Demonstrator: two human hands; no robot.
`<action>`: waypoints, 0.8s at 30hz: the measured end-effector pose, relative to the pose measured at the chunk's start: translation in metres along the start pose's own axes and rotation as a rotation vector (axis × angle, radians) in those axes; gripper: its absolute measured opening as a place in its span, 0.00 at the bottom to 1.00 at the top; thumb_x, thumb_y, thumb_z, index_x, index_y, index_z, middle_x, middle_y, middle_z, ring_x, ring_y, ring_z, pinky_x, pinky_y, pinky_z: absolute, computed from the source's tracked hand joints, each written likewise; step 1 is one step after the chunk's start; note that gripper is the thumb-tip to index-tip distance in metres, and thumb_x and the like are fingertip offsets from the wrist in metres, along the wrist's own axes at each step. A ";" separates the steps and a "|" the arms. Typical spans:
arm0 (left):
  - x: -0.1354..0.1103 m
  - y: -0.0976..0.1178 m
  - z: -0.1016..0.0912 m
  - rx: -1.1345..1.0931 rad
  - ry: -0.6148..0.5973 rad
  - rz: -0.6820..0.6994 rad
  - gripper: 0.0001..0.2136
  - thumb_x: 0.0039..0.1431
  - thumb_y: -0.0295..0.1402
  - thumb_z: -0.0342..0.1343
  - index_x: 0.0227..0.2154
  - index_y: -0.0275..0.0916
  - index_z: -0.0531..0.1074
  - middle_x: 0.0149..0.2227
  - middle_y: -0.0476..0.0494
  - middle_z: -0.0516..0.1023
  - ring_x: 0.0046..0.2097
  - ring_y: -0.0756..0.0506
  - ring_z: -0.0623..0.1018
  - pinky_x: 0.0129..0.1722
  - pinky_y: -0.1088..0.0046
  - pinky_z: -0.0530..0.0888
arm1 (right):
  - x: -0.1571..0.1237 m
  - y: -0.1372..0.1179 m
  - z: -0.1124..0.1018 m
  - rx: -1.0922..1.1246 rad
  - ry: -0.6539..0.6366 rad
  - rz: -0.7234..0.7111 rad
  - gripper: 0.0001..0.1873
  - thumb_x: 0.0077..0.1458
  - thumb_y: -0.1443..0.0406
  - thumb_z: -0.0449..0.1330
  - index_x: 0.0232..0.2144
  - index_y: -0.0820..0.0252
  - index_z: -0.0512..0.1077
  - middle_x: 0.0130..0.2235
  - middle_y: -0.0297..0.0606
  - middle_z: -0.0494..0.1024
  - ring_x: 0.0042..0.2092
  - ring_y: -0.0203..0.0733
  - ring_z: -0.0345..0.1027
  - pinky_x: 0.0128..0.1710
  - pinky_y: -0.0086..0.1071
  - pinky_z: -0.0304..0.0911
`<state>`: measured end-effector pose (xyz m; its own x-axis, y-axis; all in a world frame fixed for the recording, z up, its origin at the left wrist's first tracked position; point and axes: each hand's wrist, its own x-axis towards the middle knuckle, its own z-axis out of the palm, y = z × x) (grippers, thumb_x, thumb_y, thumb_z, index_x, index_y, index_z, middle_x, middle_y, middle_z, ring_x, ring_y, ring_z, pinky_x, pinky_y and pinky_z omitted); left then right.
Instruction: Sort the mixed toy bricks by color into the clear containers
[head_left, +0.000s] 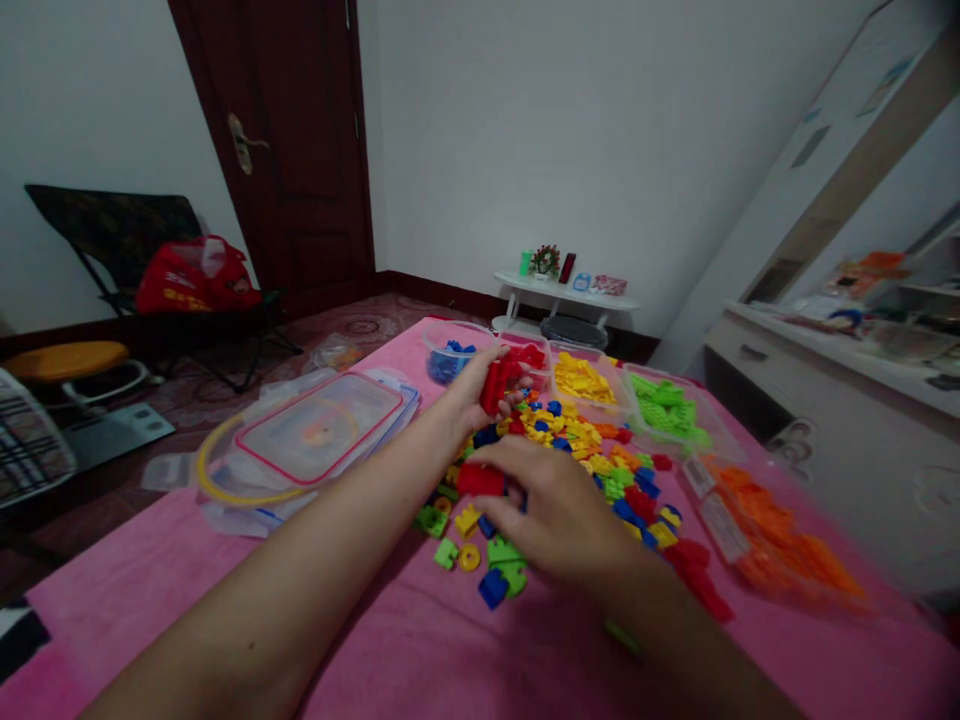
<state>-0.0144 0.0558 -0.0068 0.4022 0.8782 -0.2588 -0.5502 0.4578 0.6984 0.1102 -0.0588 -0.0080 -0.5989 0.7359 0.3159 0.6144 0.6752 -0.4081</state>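
Note:
My left hand [489,390] is closed around red toy bricks [493,388], close to the clear container of red bricks [531,356]. Nearer to me, my right hand [536,490] grips another red brick [480,480] between thumb and fingers, over the heap. Below both hands spreads a mixed heap of building bricks [566,430] in yellow, blue, green, red and orange. A yellow ring-shaped piece [469,557], green bricks [508,565] and a blue brick [493,588] lie at its near edge.
Around the heap stand containers of blue bricks [448,362], yellow bricks [583,378], green bricks [666,402] and orange bricks [780,535]. Stacked lids [319,428] lie on the left of the pink cloth [360,630]. A drawer cabinet [825,430] stands to the right.

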 end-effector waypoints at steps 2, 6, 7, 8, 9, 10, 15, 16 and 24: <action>0.002 -0.007 0.000 -0.005 -0.037 -0.027 0.17 0.57 0.43 0.49 0.30 0.32 0.72 0.20 0.42 0.73 0.18 0.49 0.71 0.12 0.80 0.64 | 0.005 0.016 -0.024 0.009 0.266 0.109 0.12 0.49 0.66 0.61 0.39 0.57 0.73 0.37 0.37 0.76 0.36 0.39 0.68 0.36 0.32 0.60; 0.004 -0.022 0.005 -0.045 -0.164 -0.156 0.18 0.57 0.45 0.50 0.33 0.32 0.72 0.23 0.39 0.76 0.23 0.44 0.77 0.15 0.76 0.70 | 0.007 0.048 -0.045 -0.047 0.549 0.243 0.16 0.47 0.65 0.62 0.40 0.60 0.72 0.35 0.39 0.76 0.29 0.38 0.67 0.31 0.32 0.61; 0.003 -0.025 0.007 -0.071 -0.201 -0.182 0.18 0.57 0.45 0.50 0.35 0.32 0.72 0.24 0.38 0.76 0.25 0.44 0.78 0.17 0.74 0.72 | 0.007 0.053 -0.045 -0.053 0.539 0.241 0.17 0.47 0.65 0.62 0.42 0.60 0.72 0.36 0.40 0.76 0.29 0.38 0.67 0.30 0.32 0.62; 0.003 -0.028 0.009 -0.101 -0.234 -0.203 0.19 0.58 0.45 0.50 0.36 0.32 0.72 0.25 0.38 0.77 0.25 0.44 0.78 0.18 0.73 0.73 | 0.006 0.056 -0.046 -0.058 0.516 0.230 0.18 0.47 0.65 0.62 0.43 0.60 0.72 0.38 0.41 0.76 0.29 0.37 0.67 0.30 0.32 0.62; 0.002 -0.031 0.010 -0.129 -0.264 -0.221 0.19 0.58 0.45 0.49 0.37 0.31 0.72 0.25 0.39 0.77 0.25 0.44 0.78 0.19 0.73 0.74 | 0.006 0.058 -0.046 -0.063 0.500 0.212 0.19 0.47 0.65 0.62 0.44 0.60 0.72 0.40 0.41 0.76 0.29 0.37 0.68 0.30 0.32 0.63; 0.002 -0.033 0.011 -0.150 -0.290 -0.237 0.19 0.59 0.45 0.47 0.37 0.31 0.72 0.26 0.39 0.77 0.25 0.45 0.78 0.18 0.73 0.74 | 0.005 0.058 -0.047 -0.070 0.501 0.194 0.18 0.48 0.65 0.61 0.43 0.59 0.72 0.41 0.42 0.75 0.29 0.37 0.68 0.30 0.32 0.63; 0.002 -0.039 0.011 -0.190 -0.217 -0.285 0.15 0.57 0.40 0.49 0.30 0.31 0.70 0.21 0.40 0.73 0.20 0.49 0.73 0.12 0.83 0.64 | -0.001 0.052 -0.068 -0.093 0.672 0.178 0.10 0.51 0.63 0.60 0.37 0.57 0.74 0.40 0.40 0.76 0.27 0.35 0.67 0.28 0.31 0.63; 0.003 -0.037 0.011 -0.211 -0.165 -0.256 0.13 0.57 0.38 0.50 0.28 0.31 0.69 0.20 0.41 0.72 0.19 0.51 0.71 0.12 0.84 0.63 | -0.003 0.052 -0.074 -0.080 0.709 0.196 0.10 0.51 0.62 0.60 0.37 0.57 0.74 0.38 0.39 0.76 0.27 0.35 0.67 0.27 0.30 0.63; 0.074 0.026 0.027 -0.126 0.224 0.097 0.15 0.62 0.37 0.44 0.22 0.35 0.63 0.17 0.48 0.64 0.17 0.54 0.65 0.13 0.86 0.59 | -0.015 0.058 -0.097 0.098 0.853 0.292 0.10 0.51 0.61 0.60 0.36 0.59 0.75 0.28 0.36 0.75 0.25 0.36 0.69 0.23 0.28 0.63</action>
<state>0.0208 0.1286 0.0107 0.1795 0.9210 -0.3457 -0.6704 0.3717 0.6422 0.2048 -0.0252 0.0469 0.1815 0.6909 0.6997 0.6123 0.4774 -0.6302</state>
